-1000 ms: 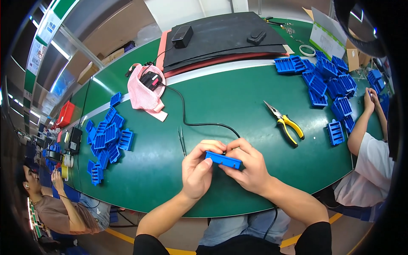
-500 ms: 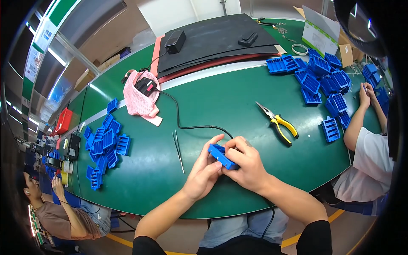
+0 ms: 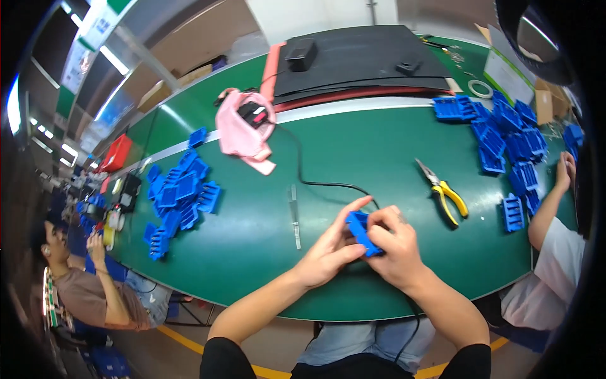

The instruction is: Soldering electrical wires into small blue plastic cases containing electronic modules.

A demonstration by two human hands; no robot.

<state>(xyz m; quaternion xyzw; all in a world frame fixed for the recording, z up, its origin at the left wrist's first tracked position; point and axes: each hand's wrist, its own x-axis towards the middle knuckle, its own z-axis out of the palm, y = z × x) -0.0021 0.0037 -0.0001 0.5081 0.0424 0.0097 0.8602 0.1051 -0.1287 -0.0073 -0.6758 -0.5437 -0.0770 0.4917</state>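
Between both hands, above the near part of the green table (image 3: 252, 252), is a blue plastic slotted holder (image 3: 360, 228). My left hand (image 3: 329, 256) supports it from the left with thumb and fingers closed on its edge. On the other side my right hand (image 3: 399, 249) grips it with bent fingers, which hide part of the holder. Tweezers (image 3: 295, 218), slightly blurred, lie on the table left of my hands. Needle-nose pliers (image 3: 445, 196) with yellow and black handles lie to the right, jaws pointing away. A black cable (image 3: 331, 184) runs behind my hands.
Piles of blue holders lie at left (image 3: 180, 189) and right (image 3: 514, 142). A pink cloth bag (image 3: 243, 136) lies near black sheets (image 3: 366, 63) at the back. A white tape roll (image 3: 480, 88) sits far right. Co-workers sit at left (image 3: 95, 287) and right (image 3: 546, 265).
The whole view has swung, so the table's things appear farther right. Both hands still hold the blue holder, which now looks more steeply tilted.
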